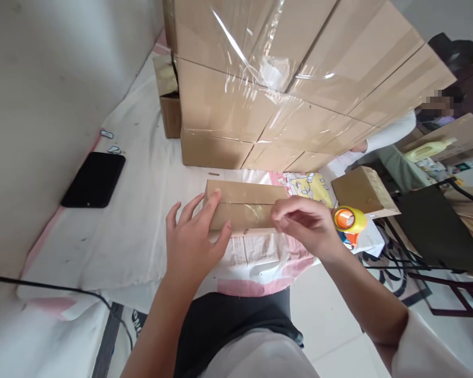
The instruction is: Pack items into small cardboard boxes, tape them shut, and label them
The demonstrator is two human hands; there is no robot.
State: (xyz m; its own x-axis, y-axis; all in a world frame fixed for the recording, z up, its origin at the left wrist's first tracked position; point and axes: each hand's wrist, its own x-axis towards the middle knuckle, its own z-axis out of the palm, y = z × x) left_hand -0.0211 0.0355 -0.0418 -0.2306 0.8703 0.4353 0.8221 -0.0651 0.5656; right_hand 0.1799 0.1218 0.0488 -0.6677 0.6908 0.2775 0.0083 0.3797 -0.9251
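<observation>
A small closed cardboard box (242, 193) lies lengthwise on the cloth-covered table, a seam running along its top. Glossy clear tape shows on the top near the middle. My left hand (197, 233) rests on the box's left end with fingers spread, the index fingertip on top and the thumb at the near edge. At the right end, my right hand (305, 223) is closed in a pinch, fingertips touching the near right corner. Whatever lies between those fingertips is too small to make out. Just right of that hand stands a yellow-and-orange tape roll (357, 220).
A tall stack of cardboard boxes (220, 105) under clear film stands behind. A black phone (94, 179) lies left on the tablecloth (142, 226). Another cardboard box (358, 189) sits to the right. A co-worker's sleeve (392, 132) shows beyond the stack. A black cable (63, 286) crosses lower left.
</observation>
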